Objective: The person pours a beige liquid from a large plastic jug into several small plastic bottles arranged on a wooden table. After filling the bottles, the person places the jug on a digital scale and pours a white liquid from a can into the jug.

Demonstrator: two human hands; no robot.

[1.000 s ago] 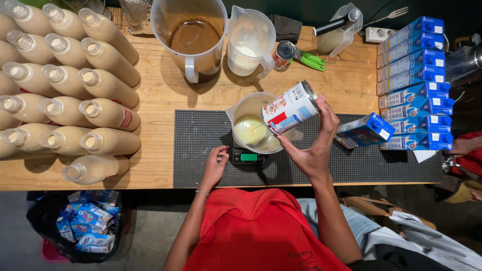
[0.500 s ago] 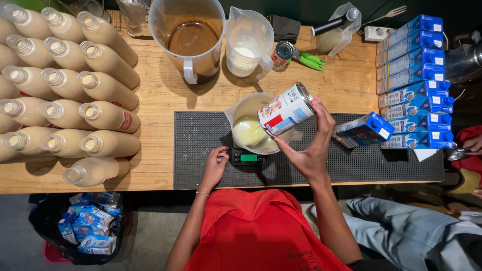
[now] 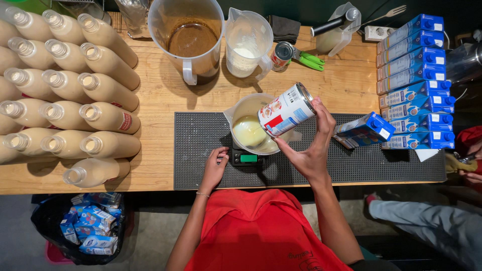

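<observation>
Above the bowl (image 3: 249, 131), right hand (image 3: 312, 150) fingers grip a tilted can (image 3: 286, 110); left hand (image 3: 214, 168) open.

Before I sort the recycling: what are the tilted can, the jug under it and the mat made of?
Can: likely metal, shiny rim, paper label. Jug: translucent plastic, it seems, cloudy wall. Mat: probably rubber, dark, matte, studded grid.

Can (image 3: 286, 110) tilted over jug (image 3: 241, 108) on scale (image 3: 248, 158); bottles (image 3: 65, 90) left; cartons (image 3: 414, 80) right.
</observation>
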